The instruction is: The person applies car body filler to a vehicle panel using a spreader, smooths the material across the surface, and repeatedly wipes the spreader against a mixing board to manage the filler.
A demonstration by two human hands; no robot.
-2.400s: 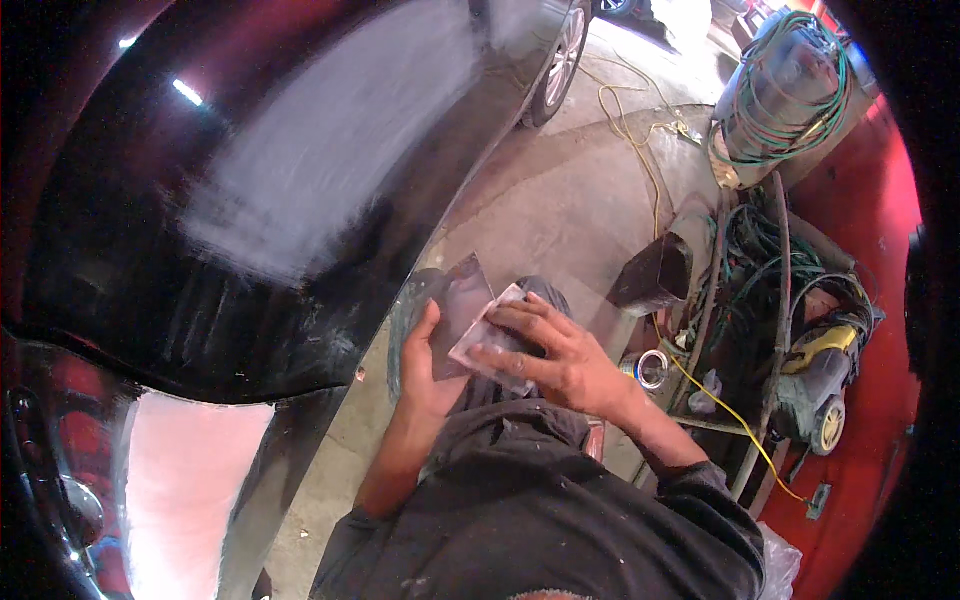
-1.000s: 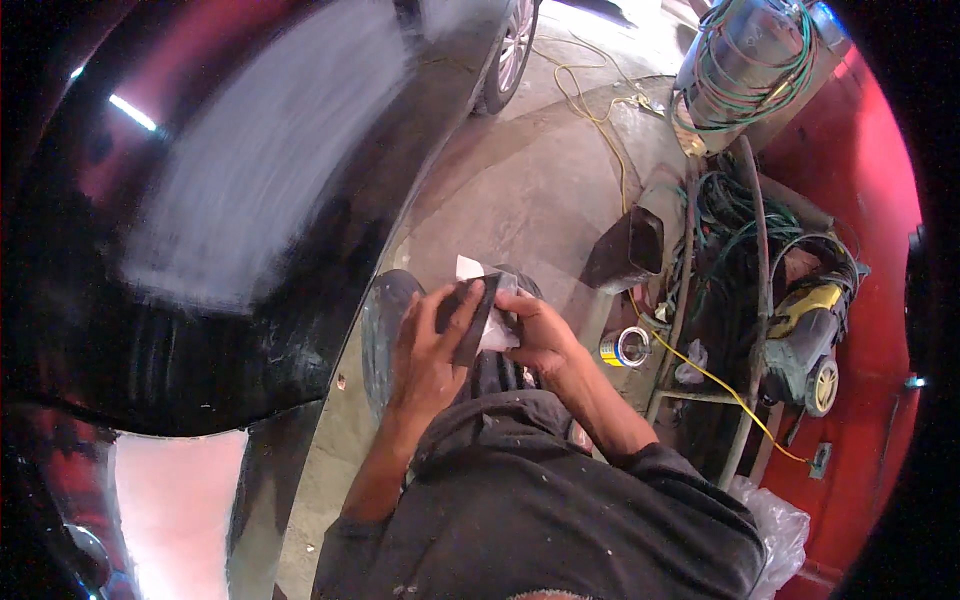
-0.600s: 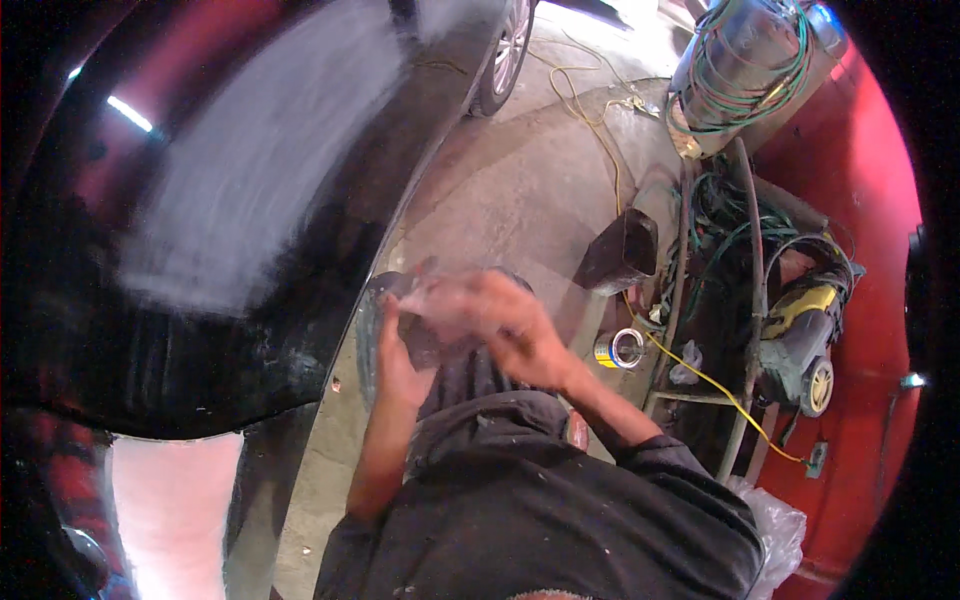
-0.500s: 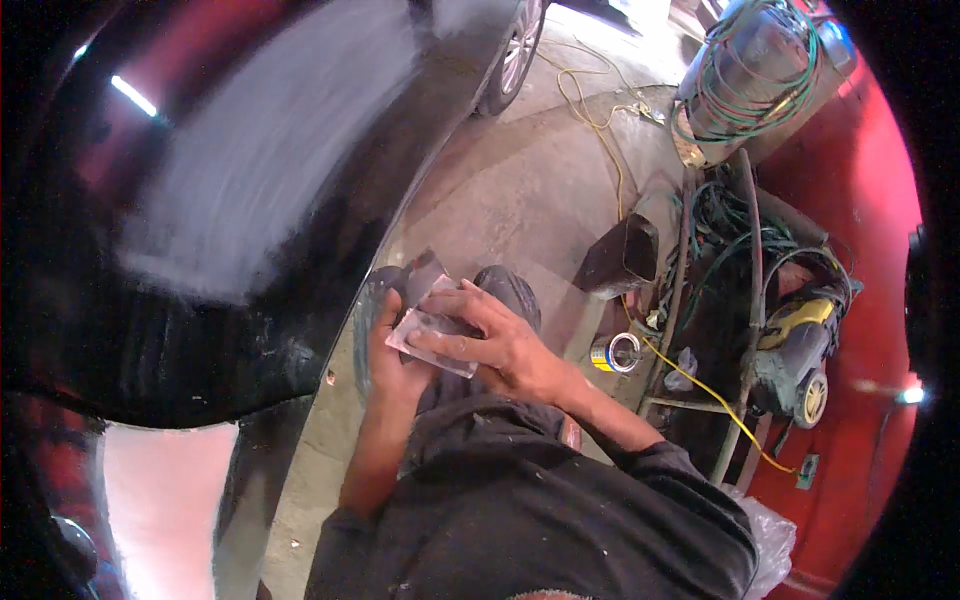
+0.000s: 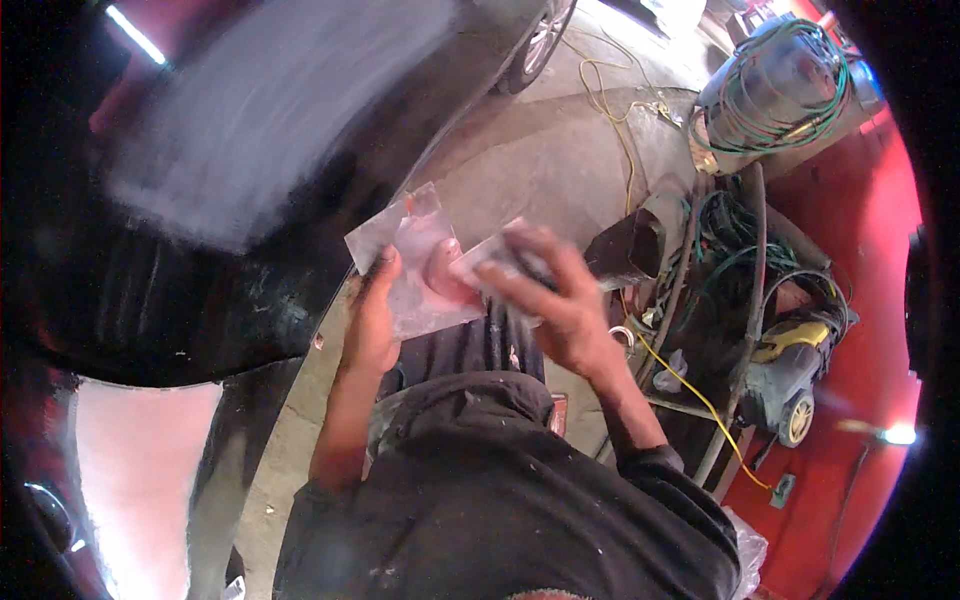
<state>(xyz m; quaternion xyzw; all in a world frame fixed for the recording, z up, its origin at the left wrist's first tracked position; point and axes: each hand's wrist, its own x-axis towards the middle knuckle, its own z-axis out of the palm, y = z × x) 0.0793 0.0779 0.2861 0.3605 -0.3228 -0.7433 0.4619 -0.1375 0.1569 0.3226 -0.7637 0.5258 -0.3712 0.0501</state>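
Note:
My left hand (image 5: 372, 315) grips a flat, thin, squarish plate (image 5: 405, 305) with a mound of pink paste (image 5: 443, 266) on it. My right hand (image 5: 555, 315), partly blurred, holds a smaller flat, pale spreader (image 5: 480, 259) at the paste's right side; its exact contact is unclear. To the left stands a black car (image 5: 220, 310) with a broad sanded gray patch (image 5: 260, 120) and a light pink patch (image 5: 140, 470) on the lower panel. A round tin (image 5: 623, 341) is mostly hidden behind my right hand.
A car wheel (image 5: 535, 50) is beyond. On the right, a cylinder (image 5: 760, 75) draped in green hoses, a dark angular container (image 5: 625, 250), tangled hoses on a metal-framed rack (image 5: 750, 230), and a yellow-gray machine (image 5: 775, 385) line a red wall (image 5: 870, 300). Yellow cords cross the concrete floor (image 5: 480, 160).
My hands have moved upward and apart, turning the plate so the pink paste shows. The spreader has gone from lying over the plate to its right side. The view has shifted slightly.

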